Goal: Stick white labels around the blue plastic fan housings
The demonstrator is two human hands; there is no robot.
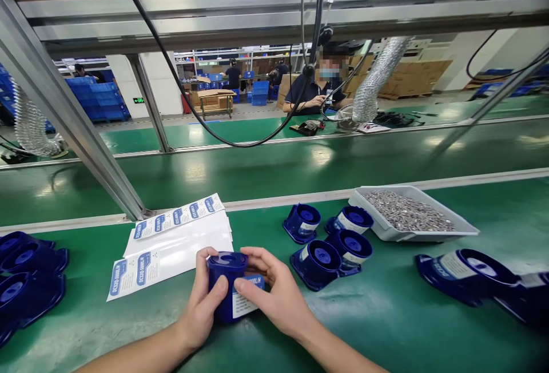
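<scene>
Between my two hands is a dark blue plastic housing [223, 298], upright near the front of the green bench. My left hand [201, 298] grips its left side, thumb on the front face. A blue-and-white label [245, 305] lies against the housing's right front, its right end sticking out past the side. My right hand [278, 296] is closed around that side, with the thumb pressing on the label. The right fingertips behind the housing are partly hidden. Just beyond my hands lie white label sheets [180, 247] with several printed labels.
Labelled blue housings [317, 261] stand right of my hands, more [467, 270] at far right. Unlabelled-looking ones [26, 258] sit at far left. A white tray [388, 231] holds many small metal parts. A metal post [86, 115] and hanging cable [206, 127] cross the view. A person [321, 87] sits opposite.
</scene>
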